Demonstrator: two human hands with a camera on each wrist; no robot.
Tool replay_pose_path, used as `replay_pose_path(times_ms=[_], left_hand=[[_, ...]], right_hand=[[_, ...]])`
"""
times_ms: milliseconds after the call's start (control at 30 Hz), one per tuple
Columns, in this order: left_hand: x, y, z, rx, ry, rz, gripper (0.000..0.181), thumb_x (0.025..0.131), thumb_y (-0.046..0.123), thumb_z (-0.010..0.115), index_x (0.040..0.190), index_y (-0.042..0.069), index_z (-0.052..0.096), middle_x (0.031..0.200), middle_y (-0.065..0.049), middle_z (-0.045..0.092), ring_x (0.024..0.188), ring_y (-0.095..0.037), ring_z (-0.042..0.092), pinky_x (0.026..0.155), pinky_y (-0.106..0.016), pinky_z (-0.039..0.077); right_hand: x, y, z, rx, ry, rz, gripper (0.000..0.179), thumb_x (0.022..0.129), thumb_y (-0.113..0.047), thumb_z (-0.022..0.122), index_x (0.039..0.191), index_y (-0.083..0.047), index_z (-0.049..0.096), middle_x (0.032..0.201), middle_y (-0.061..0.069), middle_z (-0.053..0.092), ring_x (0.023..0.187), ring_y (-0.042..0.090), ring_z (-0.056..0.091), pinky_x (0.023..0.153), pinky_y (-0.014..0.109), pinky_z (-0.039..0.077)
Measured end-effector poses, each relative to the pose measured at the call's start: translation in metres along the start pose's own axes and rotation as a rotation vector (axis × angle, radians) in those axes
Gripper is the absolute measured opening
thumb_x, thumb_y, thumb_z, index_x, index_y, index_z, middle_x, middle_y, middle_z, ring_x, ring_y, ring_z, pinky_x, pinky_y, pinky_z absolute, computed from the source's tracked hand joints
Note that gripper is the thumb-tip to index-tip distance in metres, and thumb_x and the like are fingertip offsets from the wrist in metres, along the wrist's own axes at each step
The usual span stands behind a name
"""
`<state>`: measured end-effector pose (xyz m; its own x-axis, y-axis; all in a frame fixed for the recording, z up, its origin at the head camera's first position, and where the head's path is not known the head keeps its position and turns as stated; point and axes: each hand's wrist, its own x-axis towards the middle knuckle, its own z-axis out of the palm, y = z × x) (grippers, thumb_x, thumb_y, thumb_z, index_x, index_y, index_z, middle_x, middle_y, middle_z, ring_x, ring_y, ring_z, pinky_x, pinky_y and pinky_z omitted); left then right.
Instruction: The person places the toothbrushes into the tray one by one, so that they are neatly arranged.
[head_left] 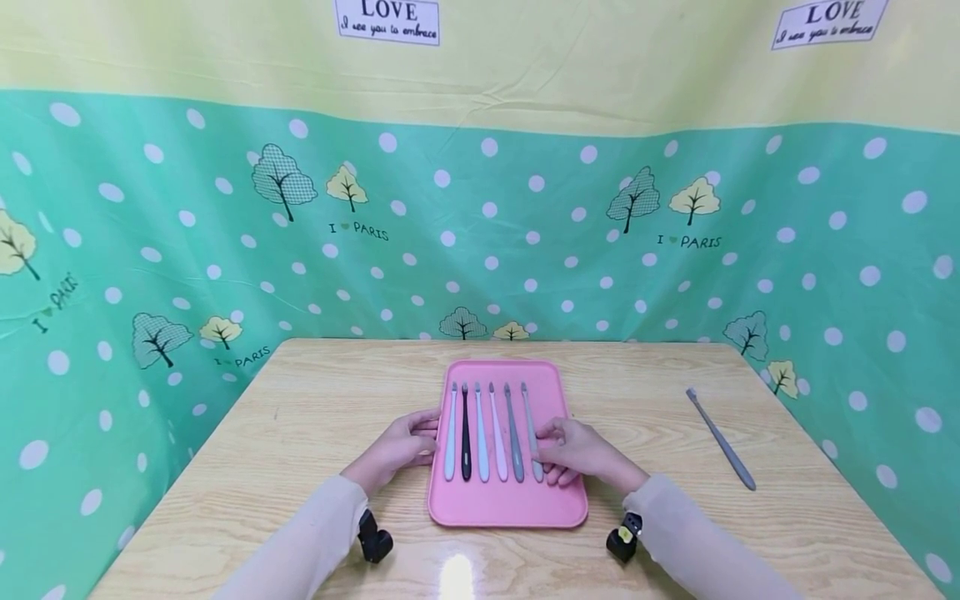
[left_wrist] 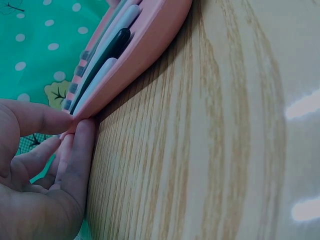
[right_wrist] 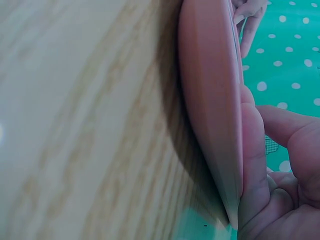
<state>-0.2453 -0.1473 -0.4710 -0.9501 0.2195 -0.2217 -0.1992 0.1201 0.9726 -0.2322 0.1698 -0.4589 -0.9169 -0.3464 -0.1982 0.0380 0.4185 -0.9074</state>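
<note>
A pink tray (head_left: 510,508) lies on the table with several toothbrushes side by side, heads toward the back. They include a black toothbrush (head_left: 466,433), a pink toothbrush (head_left: 497,437) and a grey-blue toothbrush (head_left: 513,437). My left hand (head_left: 401,450) grips the tray's left rim, thumb and fingertips meeting at the edge in the left wrist view. Reaching over the right rim, my right hand (head_left: 573,452) pinches the handle of the rightmost toothbrush (head_left: 528,417), a pale grey-green one. In the right wrist view, the tray wall hides that handle.
Another grey-blue toothbrush (head_left: 720,437) lies slanted on the wooden table (head_left: 645,383), off to the right of the tray. A green and yellow polka-dot curtain (head_left: 487,233) encloses the table at the back and sides. Black wrist cameras are strapped below both sleeves.
</note>
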Motion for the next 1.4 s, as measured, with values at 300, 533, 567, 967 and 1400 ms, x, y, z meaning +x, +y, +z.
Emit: replay_pose_path(times_ms=[300,533,567,967,1400], left_hand=[[-0.002,0.002,0.001,0.007,0.001,0.016,0.066,0.086,-0.010,0.060,0.149,-0.003,0.040,0.135,-0.023,0.051,0.115,-0.031,0.060,0.088,-0.039,0.060],[-0.002,0.002,0.001,0.004,-0.007,0.017,0.068,0.086,-0.009,0.060,0.150,-0.003,0.039,0.136,-0.023,0.050,0.116,-0.032,0.059,0.089,-0.038,0.060],[-0.002,0.002,0.001,0.003,-0.007,0.017,0.068,0.086,-0.009,0.060,0.150,-0.003,0.039,0.136,-0.023,0.050,0.116,-0.032,0.059,0.089,-0.038,0.060],[-0.002,0.001,0.001,0.001,-0.001,0.011,0.068,0.085,-0.010,0.061,0.150,-0.002,0.040,0.136,-0.023,0.051,0.116,-0.032,0.060,0.089,-0.039,0.060],[0.001,0.000,0.000,0.006,-0.006,0.012,0.069,0.085,-0.010,0.060,0.150,-0.002,0.039,0.137,-0.022,0.050,0.118,-0.032,0.058,0.090,-0.038,0.059]], right_hand=[[-0.003,-0.006,0.000,-0.020,0.012,0.007,0.050,0.092,-0.015,0.072,0.131,0.009,0.051,0.073,0.013,0.067,0.056,0.017,0.067,0.049,0.031,0.060],[-0.003,-0.006,0.000,-0.010,0.012,0.014,0.049,0.093,-0.016,0.071,0.130,0.009,0.051,0.073,0.013,0.067,0.055,0.017,0.067,0.048,0.030,0.060],[-0.003,-0.005,0.000,-0.011,0.013,0.012,0.049,0.093,-0.017,0.071,0.130,0.009,0.051,0.073,0.013,0.067,0.055,0.017,0.067,0.048,0.030,0.060],[-0.003,-0.003,-0.003,0.003,-0.014,0.004,0.050,0.094,-0.016,0.069,0.131,0.011,0.050,0.077,0.014,0.067,0.055,0.018,0.066,0.050,0.031,0.061],[-0.012,-0.002,-0.019,0.055,-0.075,-0.034,0.044,0.094,-0.013,0.067,0.128,0.010,0.051,0.084,0.016,0.068,0.060,0.019,0.066,0.054,0.034,0.062]])
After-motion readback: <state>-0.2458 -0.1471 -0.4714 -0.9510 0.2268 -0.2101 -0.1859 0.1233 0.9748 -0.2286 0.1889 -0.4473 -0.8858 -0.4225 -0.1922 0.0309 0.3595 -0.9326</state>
